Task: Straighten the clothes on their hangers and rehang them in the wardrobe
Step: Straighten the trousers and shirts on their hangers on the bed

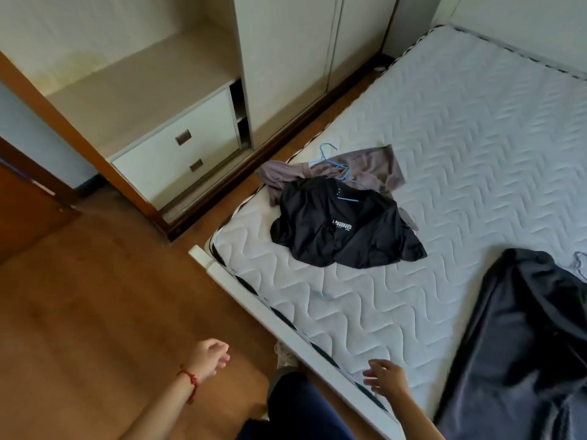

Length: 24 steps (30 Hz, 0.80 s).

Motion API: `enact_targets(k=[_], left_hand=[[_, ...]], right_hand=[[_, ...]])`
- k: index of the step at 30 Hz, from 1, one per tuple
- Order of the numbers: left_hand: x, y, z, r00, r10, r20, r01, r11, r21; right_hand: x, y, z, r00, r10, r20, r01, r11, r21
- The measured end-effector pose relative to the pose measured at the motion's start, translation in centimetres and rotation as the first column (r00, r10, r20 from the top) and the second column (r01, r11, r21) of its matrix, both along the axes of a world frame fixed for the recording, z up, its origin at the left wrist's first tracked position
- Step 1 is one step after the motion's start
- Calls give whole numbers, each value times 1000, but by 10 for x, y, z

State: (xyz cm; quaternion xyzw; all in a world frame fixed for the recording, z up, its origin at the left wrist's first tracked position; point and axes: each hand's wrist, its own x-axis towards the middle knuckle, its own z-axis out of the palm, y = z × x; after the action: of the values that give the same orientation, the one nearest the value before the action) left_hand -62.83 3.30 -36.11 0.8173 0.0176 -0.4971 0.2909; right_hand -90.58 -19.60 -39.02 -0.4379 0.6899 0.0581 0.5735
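At the far left, the wardrobe (178, 90) is seen with its sliding door drawn aside, exposing a bare shelf and two drawers (178, 147) below it. No rail and no hung garment can be made out in the exposed section.

Over the wooden floor (95, 296), the left hand (211, 352) is held out in the air. Its fingers are loosely curled and nothing is held in it. A red cord (190, 381) is worn at that wrist.

Further right, the right hand (386, 376) is extended over the near edge of the mattress (476, 147). Its fingers are spread and relaxed, and nothing is grasped; whether the mattress is touched cannot be told.

Toward the wardrobe-side corner of the mattress, well apart from both hands, a black T-shirt (343, 230) with a white chest logo is found crumpled, partly overlying a brownish-grey garment (374, 168). A blue hanger (333, 161) is noted with its hook lying on the grey garment; its lower part appears to pass into the collar of the black shirt. At the far right, a dark garment (521, 338) is spread along the mattress edge, just beside the right hand.

It is judged that no garment has yet been taken up and that the approach to the bed is the step in hand. The next move is expected to require a reach to one garment, a grip on its hanger, and the cloth being squared on the hanger's shoulders before it is carried left to the wardrobe.
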Motion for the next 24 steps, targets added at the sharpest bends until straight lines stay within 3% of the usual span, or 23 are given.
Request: enact_targets(k=[9,18,21,24], left_hand=[[65,-28,-13,999,-28,-18,31,974,226],[156,-185,-35,962,-272,-6,272,962,31],[187,-264,-50,939,-334,78,338,940,-53],[208,-340,-71,871,-409,272,447,890,-91]], right_hand=[[148,-96,3,980,183,84,-181,983,-24],[204,-214,-23,995,72,63,-61,984,-169],[216,-260,-36,998,51,26,-40,948,-315],[231,-306,-47,992,106,-72,-128,847,-516]])
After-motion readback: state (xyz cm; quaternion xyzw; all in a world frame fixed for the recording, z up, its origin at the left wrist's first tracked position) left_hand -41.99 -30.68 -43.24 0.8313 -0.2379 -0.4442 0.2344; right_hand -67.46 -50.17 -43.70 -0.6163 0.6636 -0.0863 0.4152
